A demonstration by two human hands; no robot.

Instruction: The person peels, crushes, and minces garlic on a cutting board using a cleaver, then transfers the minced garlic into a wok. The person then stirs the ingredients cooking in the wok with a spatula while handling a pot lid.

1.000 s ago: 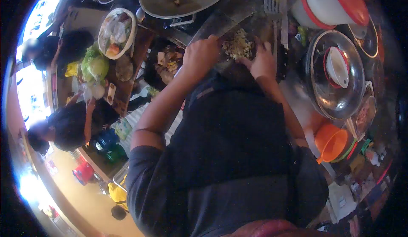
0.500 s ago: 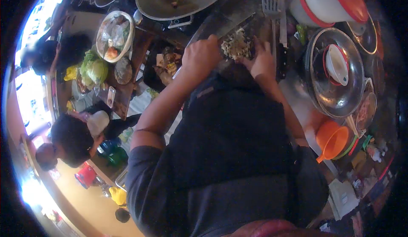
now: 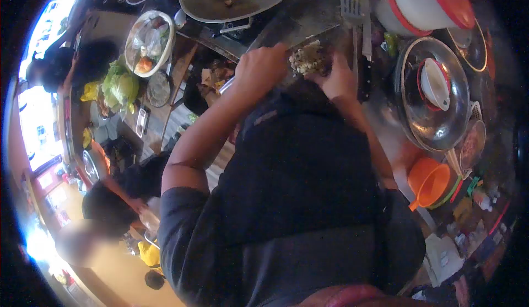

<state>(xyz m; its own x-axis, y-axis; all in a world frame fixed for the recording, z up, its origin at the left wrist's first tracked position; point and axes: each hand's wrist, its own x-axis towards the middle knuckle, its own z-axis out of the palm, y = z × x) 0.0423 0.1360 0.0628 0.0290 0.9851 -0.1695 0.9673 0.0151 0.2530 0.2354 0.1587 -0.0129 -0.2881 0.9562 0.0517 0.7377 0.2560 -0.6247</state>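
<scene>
My left hand (image 3: 262, 66) is closed around a knife (image 3: 319, 33), its thin blade angled up and right over the far side of a pile of finely chopped pale food (image 3: 306, 59). The handle is hidden in my fist. The pile lies on a dark board (image 3: 300, 15), and its exact kind I cannot make out. My right hand (image 3: 339, 81) is cupped against the right side of the pile, thumb at its near edge and fingers curled, partly in shadow.
A wide pan (image 3: 242, 4) with chopped white pieces stands beyond the board. A slotted turner (image 3: 351, 6) and another knife (image 3: 365, 78) lie to the right, near metal basins (image 3: 405, 100) and an orange funnel (image 3: 430, 183). Lettuce (image 3: 119, 84) sits left, with another person's hand (image 3: 136, 205) nearby.
The knife blade has dropped slightly and my right fingers have curled in closer to the pile. At left, a nearby person has shifted and bent lower, one arm now reaching out.
</scene>
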